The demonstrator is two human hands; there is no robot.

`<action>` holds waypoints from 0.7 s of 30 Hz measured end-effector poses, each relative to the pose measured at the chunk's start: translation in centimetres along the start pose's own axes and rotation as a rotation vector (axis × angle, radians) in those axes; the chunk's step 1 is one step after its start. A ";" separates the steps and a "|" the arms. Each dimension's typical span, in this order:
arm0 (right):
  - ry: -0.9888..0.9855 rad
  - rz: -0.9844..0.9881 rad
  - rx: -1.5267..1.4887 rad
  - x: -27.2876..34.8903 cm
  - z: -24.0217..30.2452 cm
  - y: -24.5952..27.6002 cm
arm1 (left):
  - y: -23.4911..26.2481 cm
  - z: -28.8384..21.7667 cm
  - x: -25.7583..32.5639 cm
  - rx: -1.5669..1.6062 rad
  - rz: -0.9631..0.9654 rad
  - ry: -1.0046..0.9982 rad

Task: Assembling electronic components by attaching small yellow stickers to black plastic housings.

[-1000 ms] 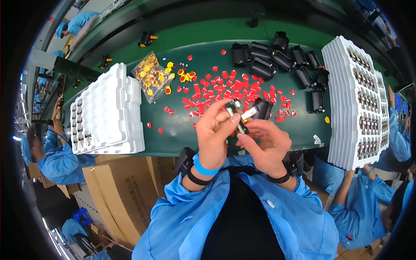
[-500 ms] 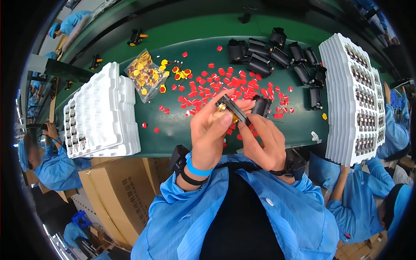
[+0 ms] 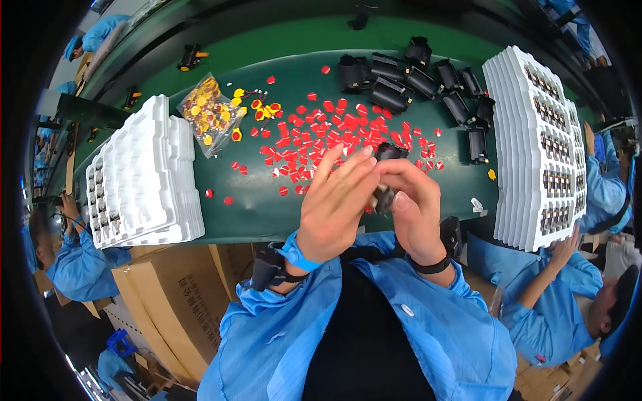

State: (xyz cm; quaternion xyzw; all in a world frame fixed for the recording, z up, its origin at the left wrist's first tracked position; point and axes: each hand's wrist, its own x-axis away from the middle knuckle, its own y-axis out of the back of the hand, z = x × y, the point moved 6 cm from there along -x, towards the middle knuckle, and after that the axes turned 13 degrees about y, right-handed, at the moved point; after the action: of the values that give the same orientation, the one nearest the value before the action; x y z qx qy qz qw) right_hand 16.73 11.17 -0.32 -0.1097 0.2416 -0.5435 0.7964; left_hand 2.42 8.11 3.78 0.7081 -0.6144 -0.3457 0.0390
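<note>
Both hands meet above the near middle of the table around a small black plastic housing (image 3: pixel 383 199), which is mostly hidden by fingers. My left hand (image 3: pixel 334 217) reaches over its left side with long, close-set fingers; its thumb is out of sight. From the right, my right hand (image 3: pixel 416 204) pinches the part between thumb and curled fingers. Just beyond the fingertips lies another black housing (image 3: pixel 391 152). Red stickers (image 3: pixel 314 137) are scattered over the table around and beyond my hands.
White trays (image 3: pixel 150 180) stand stacked at left, more trays (image 3: pixel 535 154) at right, both holding small parts. A clear bag (image 3: pixel 207 113) of yellow-and-red pieces lies far left. Several black housings (image 3: pixel 391 93) sit far right. Cardboard boxes (image 3: pixel 174 301) stand below the left edge. Co-workers flank the table.
The black housing has turned and is now more covered. My left hand has rolled over, its back now facing up. The whole view has shifted slightly.
</note>
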 end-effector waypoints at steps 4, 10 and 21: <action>-0.076 0.033 -0.121 2.1 0.1 0.5 | -0.7 -1.2 1.3 -0.111 0.094 -0.134; -0.028 0.043 -0.136 4.2 0.0 2.1 | -2.4 -0.2 2.9 0.067 0.237 -0.105; 0.217 -0.139 -0.040 4.1 1.7 4.6 | -2.1 0.2 -1.3 -0.030 0.332 0.004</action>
State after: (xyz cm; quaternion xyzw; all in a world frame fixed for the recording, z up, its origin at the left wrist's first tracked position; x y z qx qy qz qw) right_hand 22.51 8.98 -1.97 -0.0827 0.3290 -0.6010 0.7237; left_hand 4.06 9.84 3.15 0.5971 -0.7175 -0.3422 0.1074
